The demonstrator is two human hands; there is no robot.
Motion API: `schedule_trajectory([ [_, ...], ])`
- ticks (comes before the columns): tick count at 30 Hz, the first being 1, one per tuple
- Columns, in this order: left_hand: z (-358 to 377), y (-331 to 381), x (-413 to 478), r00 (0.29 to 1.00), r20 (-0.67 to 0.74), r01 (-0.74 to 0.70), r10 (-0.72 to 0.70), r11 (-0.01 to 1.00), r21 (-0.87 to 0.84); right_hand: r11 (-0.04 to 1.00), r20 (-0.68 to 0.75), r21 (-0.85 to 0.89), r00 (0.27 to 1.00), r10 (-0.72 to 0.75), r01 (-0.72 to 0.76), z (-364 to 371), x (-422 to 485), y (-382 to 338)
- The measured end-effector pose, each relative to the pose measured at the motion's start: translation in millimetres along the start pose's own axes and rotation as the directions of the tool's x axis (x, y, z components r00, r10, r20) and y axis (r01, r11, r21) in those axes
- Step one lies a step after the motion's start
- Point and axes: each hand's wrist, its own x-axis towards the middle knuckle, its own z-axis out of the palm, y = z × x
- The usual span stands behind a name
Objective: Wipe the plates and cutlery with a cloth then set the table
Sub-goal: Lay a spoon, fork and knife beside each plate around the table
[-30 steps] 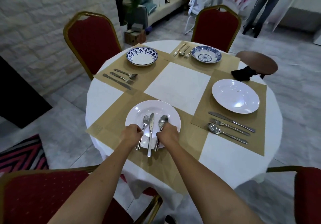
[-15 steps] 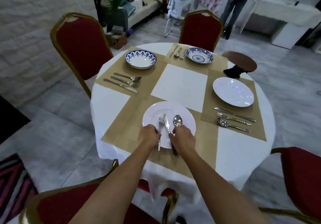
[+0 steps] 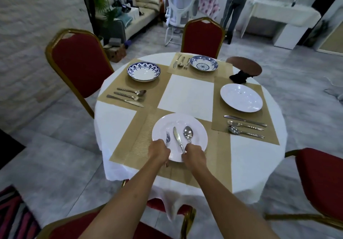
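A white plate rests on the near tan placemat of the round table. A fork, a knife and a spoon lie side by side on it, handles toward me. My left hand is closed around the fork's handle at the plate's near left rim. My right hand is closed on the handles of the knife and spoon at the near right rim. A black cloth lies bunched at the table's far right edge.
Three other settings sit on placemats: a white plate with cutlery on the right, a blue-patterned bowl with cutlery on the left, another bowl at the far side. Red chairs ring the table. A person stands far back.
The view has pulled back and shifted slightly. My right hand's grip now takes in the knife handle beside the spoon's, and the knife tilts left. The left hand stays on the fork.
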Motion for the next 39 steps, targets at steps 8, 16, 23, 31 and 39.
schedule_trajectory([
  [8,10,1,6,0.997,-0.065,-0.031,0.037,0.995,0.091,0.996,-0.145,0.081,0.989,0.038,-0.027,-7,11,28],
  [16,32,33,-4,0.984,-0.104,-0.134,0.146,0.984,0.116,0.998,-0.105,0.057,0.994,0.038,-0.033,-2,21,30],
  [23,41,45,-2,0.998,-0.014,0.051,-0.053,0.994,-0.101,0.948,-0.012,0.273,0.985,0.172,-0.162,-5,31,35],
  [31,6,24,4,0.998,0.051,0.05,-0.034,0.941,-0.336,0.875,-0.057,0.464,0.982,0.183,-0.136,-20,27,47],
  [39,-69,-51,45,0.995,-0.078,0.02,-0.054,0.925,-0.38,0.771,-0.057,0.631,0.986,0.156,-0.086,-24,25,-31],
])
